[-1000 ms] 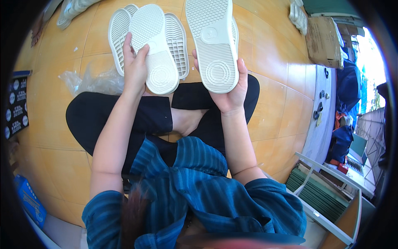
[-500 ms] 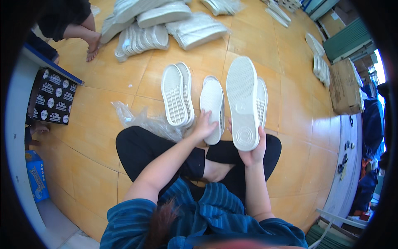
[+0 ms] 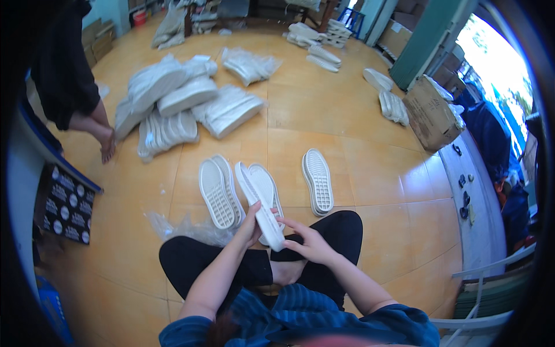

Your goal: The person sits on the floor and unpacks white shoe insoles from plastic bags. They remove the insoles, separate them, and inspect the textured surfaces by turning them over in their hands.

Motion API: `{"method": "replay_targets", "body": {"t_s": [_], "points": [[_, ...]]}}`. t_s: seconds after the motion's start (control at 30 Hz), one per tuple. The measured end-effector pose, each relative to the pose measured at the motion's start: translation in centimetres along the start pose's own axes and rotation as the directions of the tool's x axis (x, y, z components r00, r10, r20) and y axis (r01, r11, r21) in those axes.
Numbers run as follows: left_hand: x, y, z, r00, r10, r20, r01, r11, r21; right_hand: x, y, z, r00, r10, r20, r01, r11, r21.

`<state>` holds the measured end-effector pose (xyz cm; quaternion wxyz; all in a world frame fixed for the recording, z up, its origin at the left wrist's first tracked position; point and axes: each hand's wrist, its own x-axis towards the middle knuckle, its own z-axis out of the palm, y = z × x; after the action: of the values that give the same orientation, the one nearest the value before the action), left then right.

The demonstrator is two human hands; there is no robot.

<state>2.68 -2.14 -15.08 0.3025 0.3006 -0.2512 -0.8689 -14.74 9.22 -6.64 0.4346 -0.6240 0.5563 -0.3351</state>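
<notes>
A white shoe sole (image 3: 253, 195) is tilted on its edge between my hands, its sidewall turned up. My left hand (image 3: 248, 226) is closed around its middle from the left. At its near end, the thumb and fingers of my right hand (image 3: 312, 244) pinch it from the right. Just behind it on the floor lies another pale sole (image 3: 267, 188), partly covered by the held one. To the left rests a pair of stacked soles (image 3: 218, 196), gridded hollow side up. Another small stack of soles (image 3: 318, 182) lies to the right, also with a grid showing.
Crumpled clear plastic (image 3: 185, 226) lies by my left knee. Farther off is a heap of bagged soles (image 3: 167, 92), with a person's bare foot (image 3: 108, 144) beside it. A cardboard box (image 3: 430, 115) stands at right. A black patterned box (image 3: 66, 202) is at left.
My left hand has gone from resting on a floor sole to gripping a raised one. My right hand has moved left from the sole it held up to this one. The view has tilted upward.
</notes>
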Motion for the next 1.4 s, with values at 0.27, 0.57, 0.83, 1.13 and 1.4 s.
{"method": "replay_targets", "body": {"t_s": [0.27, 0.57, 0.83, 1.13, 1.4], "points": [[-6.2, 1.2, -3.5, 0.998, 0.038, -0.043, -0.041, 0.997, -0.062, -13.6, 13.1, -11.3, 0.573, 0.381, -0.726, -0.268, 0.924, 0.273], [-12.6, 9.2, -0.4, 0.840, 0.284, -0.463, -0.207, 0.955, 0.211, -20.4, 32.6, -15.3, 0.147, 0.424, -0.894, -0.844, 0.525, 0.111], [-15.2, 27.1, 8.4, 0.547, 0.620, -0.562, 0.277, 0.500, 0.821, -22.2, 34.9, -15.9, 0.311, 0.252, -0.916, -0.926, 0.298, -0.232], [-4.3, 29.6, 9.8, 0.534, 0.745, -0.400, 0.457, 0.143, 0.878, -21.9, 33.8, -15.9, 0.331, 0.307, -0.892, -0.943, 0.134, -0.303], [15.2, 29.0, -1.6, 0.483, 0.841, -0.244, 0.405, 0.032, 0.914, -23.4, 34.8, -15.9, 0.487, 0.087, -0.869, -0.857, 0.239, -0.457]]}}
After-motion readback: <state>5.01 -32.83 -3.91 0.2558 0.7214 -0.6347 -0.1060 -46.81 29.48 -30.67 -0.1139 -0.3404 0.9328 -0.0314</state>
